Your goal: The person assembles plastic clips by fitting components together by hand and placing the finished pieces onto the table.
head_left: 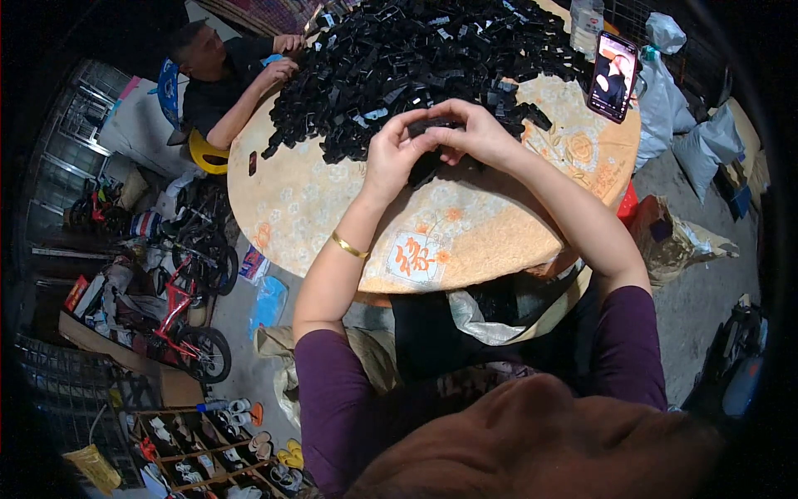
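Both my hands are raised over the near edge of a large heap of small black plastic pieces (pixel 416 62). My left hand (pixel 392 156), with a gold bangle at the wrist, is closed, its fingertips pressed together with those of my right hand (pixel 478 137). Between them is a dark black piece (pixel 432 125), mostly covered by the fingers, so its exact shape cannot be made out. More black pieces lie on the cloth just below my hands. The heap rests on a round table with a peach floral cloth (pixel 312 204).
Across the table at the left, another person's hands (pixel 283 66) work at the heap's edge. An upright phone (pixel 613 76) and a clear plastic bottle (pixel 586 29) stand at the right. White sacks (pixel 657 104), a red bicycle (pixel 176 299) and a shoe rack (pixel 208 453) surround the table.
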The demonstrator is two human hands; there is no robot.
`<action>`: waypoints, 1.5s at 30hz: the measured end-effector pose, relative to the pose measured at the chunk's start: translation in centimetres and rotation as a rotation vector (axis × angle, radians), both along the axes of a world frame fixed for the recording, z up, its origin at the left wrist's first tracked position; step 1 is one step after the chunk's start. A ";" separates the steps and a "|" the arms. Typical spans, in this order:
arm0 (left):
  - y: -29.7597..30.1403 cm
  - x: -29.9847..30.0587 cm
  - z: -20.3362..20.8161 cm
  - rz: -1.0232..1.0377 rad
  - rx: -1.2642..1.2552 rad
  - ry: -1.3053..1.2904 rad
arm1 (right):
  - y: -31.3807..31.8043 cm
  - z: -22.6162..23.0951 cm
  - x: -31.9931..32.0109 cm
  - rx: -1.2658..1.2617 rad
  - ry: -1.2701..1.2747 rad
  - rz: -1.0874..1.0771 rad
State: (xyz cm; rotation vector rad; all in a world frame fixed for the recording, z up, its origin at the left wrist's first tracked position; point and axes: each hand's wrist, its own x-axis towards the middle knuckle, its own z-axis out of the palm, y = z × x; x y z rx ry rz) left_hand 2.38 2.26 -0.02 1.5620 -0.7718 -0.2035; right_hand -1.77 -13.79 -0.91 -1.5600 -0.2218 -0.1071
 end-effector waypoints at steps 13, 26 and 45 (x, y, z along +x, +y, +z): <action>0.8 -0.3 0.5 -0.162 -0.162 0.254 | -2.1 1.0 0.0 -0.153 -0.059 0.184; 1.8 -0.9 1.9 -0.154 0.546 -0.150 | -9.3 -0.2 2.4 -0.940 -0.143 -0.545; 0.6 -0.6 0.3 -0.111 0.043 0.188 | -2.3 0.3 1.1 -0.144 -0.439 -0.322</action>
